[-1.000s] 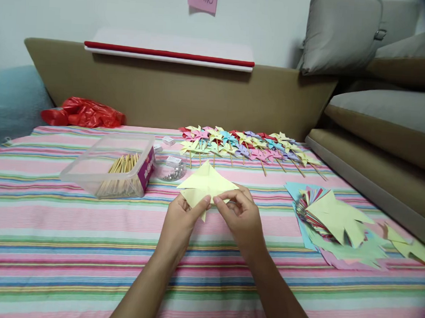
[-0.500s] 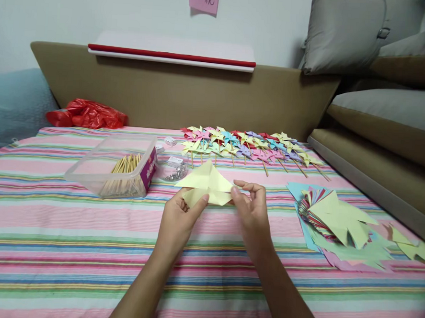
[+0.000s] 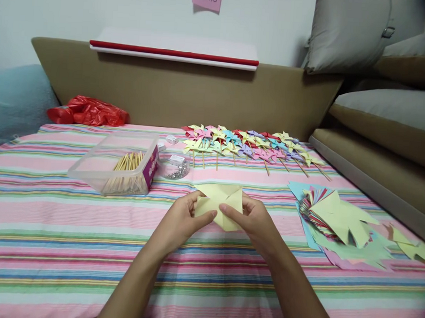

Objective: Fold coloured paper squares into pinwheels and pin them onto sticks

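A pale yellow sheet of paper [image 3: 221, 198] with slits cut in it is held up between my two hands, above the striped cloth. My left hand [image 3: 189, 214] grips its left side, thumb on the near face and fingers behind. On the right side my right hand [image 3: 247, 216] pinches it the same way, its thumb close to the left thumb near the middle. The fingers behind the paper are partly hidden. Beyond the hands lie finished paper pinwheels [image 3: 231, 142] on sticks, in several colours.
At left stands a clear plastic box [image 3: 99, 175] with wooden sticks [image 3: 127, 166]. Beside it, a round clear container [image 3: 178, 170] holds small metal pieces. Cut paper sheets [image 3: 338, 217] are piled at right. A red plastic bag [image 3: 89, 111] lies at the back left; stacked cushions [image 3: 391, 112] border the right.
Both hands have come lower and nearer with the yellow paper. It has turned to show its broad slit face, and my right thumb has moved in toward its middle.
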`<state>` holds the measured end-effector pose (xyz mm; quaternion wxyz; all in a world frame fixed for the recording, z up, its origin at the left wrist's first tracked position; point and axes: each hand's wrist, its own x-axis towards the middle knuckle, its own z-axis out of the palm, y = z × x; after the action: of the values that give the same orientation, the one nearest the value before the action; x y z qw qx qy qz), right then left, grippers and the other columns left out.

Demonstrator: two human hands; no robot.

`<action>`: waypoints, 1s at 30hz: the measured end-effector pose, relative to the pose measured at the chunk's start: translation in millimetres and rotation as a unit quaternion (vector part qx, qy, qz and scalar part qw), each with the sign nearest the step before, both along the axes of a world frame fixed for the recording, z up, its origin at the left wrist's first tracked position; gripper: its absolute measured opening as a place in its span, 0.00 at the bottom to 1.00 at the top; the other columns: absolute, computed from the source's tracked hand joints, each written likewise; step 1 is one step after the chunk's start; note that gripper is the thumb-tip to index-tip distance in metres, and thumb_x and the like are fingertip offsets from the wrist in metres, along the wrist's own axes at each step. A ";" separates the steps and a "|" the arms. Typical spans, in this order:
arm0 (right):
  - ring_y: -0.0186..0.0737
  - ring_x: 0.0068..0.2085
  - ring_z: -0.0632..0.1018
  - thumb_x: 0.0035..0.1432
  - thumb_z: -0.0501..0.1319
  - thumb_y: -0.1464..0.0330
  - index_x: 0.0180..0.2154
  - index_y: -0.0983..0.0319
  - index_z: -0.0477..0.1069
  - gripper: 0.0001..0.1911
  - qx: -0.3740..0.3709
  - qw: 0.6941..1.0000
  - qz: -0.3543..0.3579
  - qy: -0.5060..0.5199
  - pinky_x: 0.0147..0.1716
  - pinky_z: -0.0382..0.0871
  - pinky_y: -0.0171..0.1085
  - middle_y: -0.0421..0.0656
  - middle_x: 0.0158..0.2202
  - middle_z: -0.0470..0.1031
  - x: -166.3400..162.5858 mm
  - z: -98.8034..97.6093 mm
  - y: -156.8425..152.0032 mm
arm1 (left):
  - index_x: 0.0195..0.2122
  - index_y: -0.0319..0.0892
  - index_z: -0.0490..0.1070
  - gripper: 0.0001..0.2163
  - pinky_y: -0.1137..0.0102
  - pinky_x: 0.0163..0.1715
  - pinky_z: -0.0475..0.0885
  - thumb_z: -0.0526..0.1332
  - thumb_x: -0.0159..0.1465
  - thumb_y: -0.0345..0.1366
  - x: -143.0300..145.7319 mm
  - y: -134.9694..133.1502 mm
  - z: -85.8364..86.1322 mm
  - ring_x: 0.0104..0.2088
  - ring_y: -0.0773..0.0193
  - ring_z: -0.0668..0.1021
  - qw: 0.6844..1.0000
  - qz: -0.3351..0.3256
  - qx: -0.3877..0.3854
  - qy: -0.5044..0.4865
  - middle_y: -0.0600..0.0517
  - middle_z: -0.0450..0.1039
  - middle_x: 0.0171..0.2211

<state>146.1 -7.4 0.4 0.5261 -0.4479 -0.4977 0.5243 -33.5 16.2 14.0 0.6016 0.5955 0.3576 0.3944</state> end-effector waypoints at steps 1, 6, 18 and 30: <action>0.46 0.44 0.81 0.53 0.71 0.58 0.43 0.60 0.82 0.18 -0.008 1.000 -0.014 0.019 0.36 0.75 0.37 0.47 0.55 0.78 -2.6 -1.8 0.5 | 0.46 0.43 0.78 0.14 0.69 0.40 0.73 0.70 0.59 0.38 0.9 0.1 -0.7 0.42 0.55 0.80 1.000 0.004 -0.004 -0.010 0.49 0.81 0.41; 0.47 0.46 0.82 0.54 0.71 0.60 0.47 0.60 0.80 0.19 -0.012 0.972 -0.101 0.211 0.45 0.75 0.41 0.45 0.45 0.84 -24.2 -4.7 3.1 | 0.52 0.44 0.74 0.23 0.65 0.50 0.73 0.74 0.56 0.38 14.5 -4.3 -8.0 0.47 0.57 0.80 0.989 0.071 -0.067 -0.113 0.47 0.79 0.49; 0.48 0.51 0.80 0.54 0.71 0.64 0.48 0.60 0.78 0.19 0.000 0.950 -0.092 0.297 0.53 0.73 0.46 0.45 0.47 0.82 -49.4 -4.9 -0.3 | 0.35 0.39 0.78 0.12 0.73 0.38 0.73 0.73 0.57 0.42 34.7 -14.9 -11.4 0.36 0.64 0.78 0.967 0.185 -0.068 -0.160 0.51 0.79 0.31; 0.39 0.45 0.80 0.59 0.66 0.69 0.52 0.50 0.60 0.23 0.109 0.967 -0.151 0.171 0.47 0.76 0.43 0.41 0.50 0.74 -25.3 -5.9 -2.1 | 0.35 0.38 0.78 0.15 0.75 0.32 0.72 0.73 0.55 0.44 28.7 -8.2 -10.8 0.31 0.67 0.77 0.937 0.257 -0.099 -0.215 0.50 0.79 0.33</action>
<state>120.8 -9.5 -5.5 0.7221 -0.3618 -0.3806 0.4503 -4.9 8.0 3.1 0.5983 0.3221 0.3972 0.6168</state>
